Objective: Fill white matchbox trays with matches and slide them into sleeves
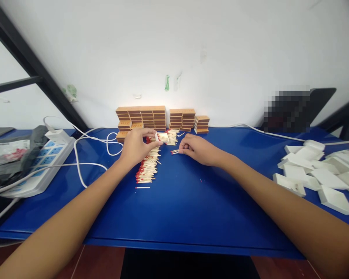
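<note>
My left hand [138, 145] grips a small white matchbox tray [156, 137] with matches in it, above a long pile of red-tipped matches [147, 168]. To its right, my right hand [196, 148] pinches a few matches [175, 152] between thumb and fingers, their red tips pointing left. More matches [172, 136] lie just behind, between the two hands. One single match [143, 188] rests on the blue table in front of the pile. Brown matchboxes [145, 116] stand stacked against the wall behind my left hand.
Two smaller matchbox stacks [182, 118] [201, 124] stand by the wall. Several white trays [305, 170] lie at the right, near a dark panel [320, 108]. On the left are a power strip [50, 159], white cables [78, 164] and a dark plastic bag [14, 159].
</note>
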Tool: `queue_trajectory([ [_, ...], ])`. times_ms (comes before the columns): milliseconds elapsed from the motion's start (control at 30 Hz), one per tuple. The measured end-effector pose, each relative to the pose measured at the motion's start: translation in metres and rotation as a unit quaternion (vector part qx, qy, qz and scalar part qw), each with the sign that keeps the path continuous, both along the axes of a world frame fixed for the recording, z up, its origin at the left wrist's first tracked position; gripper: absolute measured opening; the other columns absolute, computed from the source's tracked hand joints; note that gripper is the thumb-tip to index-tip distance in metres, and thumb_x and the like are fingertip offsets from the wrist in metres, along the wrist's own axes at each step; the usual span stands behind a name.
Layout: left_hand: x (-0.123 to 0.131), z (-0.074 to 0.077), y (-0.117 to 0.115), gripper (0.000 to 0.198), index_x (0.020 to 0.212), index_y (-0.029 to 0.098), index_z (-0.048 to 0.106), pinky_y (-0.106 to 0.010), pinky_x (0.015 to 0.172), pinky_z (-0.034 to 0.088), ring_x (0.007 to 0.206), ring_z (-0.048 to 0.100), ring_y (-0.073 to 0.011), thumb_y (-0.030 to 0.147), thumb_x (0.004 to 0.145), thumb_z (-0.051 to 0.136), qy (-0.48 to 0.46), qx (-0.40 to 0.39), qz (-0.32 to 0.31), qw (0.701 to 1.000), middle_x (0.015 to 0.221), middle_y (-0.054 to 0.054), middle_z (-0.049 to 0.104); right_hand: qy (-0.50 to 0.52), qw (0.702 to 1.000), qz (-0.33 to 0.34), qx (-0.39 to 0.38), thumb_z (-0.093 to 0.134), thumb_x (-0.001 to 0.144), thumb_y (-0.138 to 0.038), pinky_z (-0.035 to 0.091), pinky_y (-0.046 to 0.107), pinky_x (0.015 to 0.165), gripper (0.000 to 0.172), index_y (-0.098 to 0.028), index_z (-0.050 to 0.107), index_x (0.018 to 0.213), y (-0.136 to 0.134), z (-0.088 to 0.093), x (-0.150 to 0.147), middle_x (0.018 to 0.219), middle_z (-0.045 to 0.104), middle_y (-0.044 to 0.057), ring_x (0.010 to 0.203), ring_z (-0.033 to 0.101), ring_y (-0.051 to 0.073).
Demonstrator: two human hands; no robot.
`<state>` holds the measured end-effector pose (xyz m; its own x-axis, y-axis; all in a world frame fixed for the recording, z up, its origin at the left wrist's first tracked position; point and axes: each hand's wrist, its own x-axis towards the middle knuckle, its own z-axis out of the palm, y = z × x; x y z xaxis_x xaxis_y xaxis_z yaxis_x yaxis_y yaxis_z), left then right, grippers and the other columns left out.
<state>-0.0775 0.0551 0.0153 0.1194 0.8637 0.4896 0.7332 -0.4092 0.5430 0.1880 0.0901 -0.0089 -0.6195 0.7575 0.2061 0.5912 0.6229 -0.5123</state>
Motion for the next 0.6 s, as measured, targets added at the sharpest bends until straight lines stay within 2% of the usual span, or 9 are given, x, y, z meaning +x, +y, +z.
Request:
queue_trajectory([
  [167,0.0017,0.0019,-0.0017,0.029,0.097,0.022,0.081,-0.039,0.089,0.062,0.099,0.081,-0.0279,0.040,0.079,0.094,0.011,0.006,-0.002,1.000,0.103,-0.005,0.085,0.001,1.000,-0.005,0.010,0.070,0.096,-0.021,0.044,0.032,0.075,0.003,-0.018,0.072,0.095,-0.0002,-0.0002,-0.0003,0.100,0.062,0.007,0.080,0.056,0.018],
  [300,0.0014,0.0017,-0.0012,0.028,0.097,0.022,0.081,-0.038,0.088,0.061,0.098,0.081,-0.0270,0.040,0.080,0.093,0.012,0.008,-0.010,1.000,0.105,-0.005,0.085,-0.005,1.000,-0.001,0.008,0.068,0.097,-0.021,0.044,0.032,0.074,0.009,-0.019,0.072,0.090,0.0004,-0.0002,-0.0001,0.098,0.062,0.007,0.080,0.056,0.018],
  [433,0.0008,0.0004,-0.0002,0.029,0.098,0.022,0.082,-0.038,0.086,0.061,0.096,0.080,-0.0266,0.041,0.080,0.094,0.025,0.019,-0.005,0.999,0.103,-0.005,0.085,-0.007,1.000,-0.006,0.006,0.070,0.097,-0.022,0.044,0.032,0.076,0.004,-0.018,0.072,0.097,-0.0007,0.0014,-0.0001,0.100,0.062,0.007,0.081,0.056,0.018],
  [600,0.0005,-0.0019,0.0003,0.031,0.100,0.022,0.082,-0.038,0.087,0.061,0.098,0.080,-0.0264,0.042,0.080,0.094,0.030,0.023,-0.001,0.999,0.104,-0.005,0.085,-0.025,1.000,-0.004,0.008,0.067,0.098,-0.014,0.045,0.031,0.078,0.008,-0.017,0.073,0.095,-0.0035,0.0036,-0.0010,0.099,0.060,0.006,0.083,0.056,0.018],
])
